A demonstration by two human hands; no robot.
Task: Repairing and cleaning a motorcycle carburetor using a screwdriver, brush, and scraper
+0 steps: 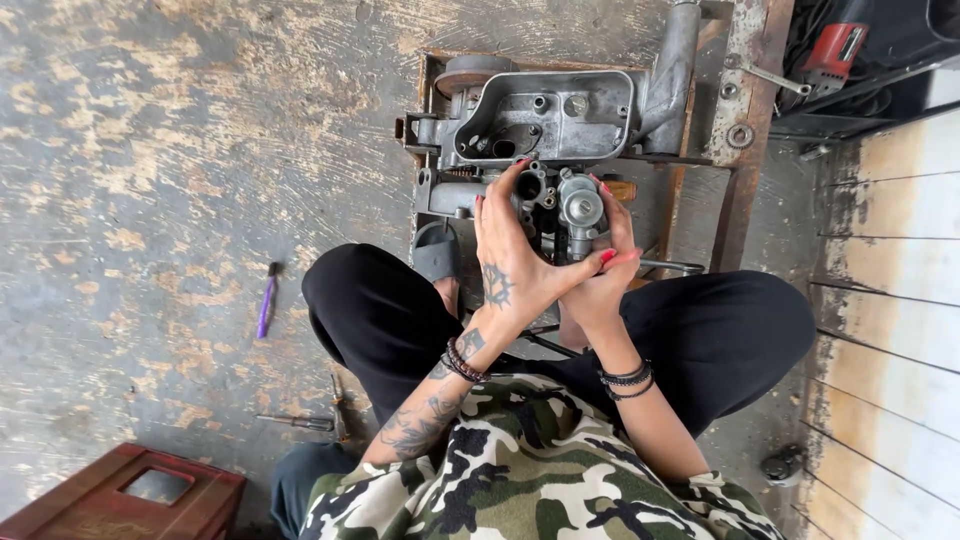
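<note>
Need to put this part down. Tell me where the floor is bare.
Bare concrete floor lies left of the engine block, above the purple tool. It is crowded between the knees, under both hands, and right by the rusty frame.

Engine housing (545,120) blocks ahead; open floor (150,150) left of hands (550,260).

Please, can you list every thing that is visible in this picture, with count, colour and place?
carburettor: 1, grey metal, centre, held in both hands
engine block: 1, grey, top centre, on a rusty frame
frame: 1, rusty brown, top right
purple tool: 1, purple handle, floor at left
screwdrivers: 2, dark, floor at lower left
crate: 1, red-brown, bottom left corner
sandal: 1, grey, beside the knee
floor: grey, worn concrete
left hand: tattooed, red nails, on the carburettor
right hand: red nails, under the carburettor
</note>
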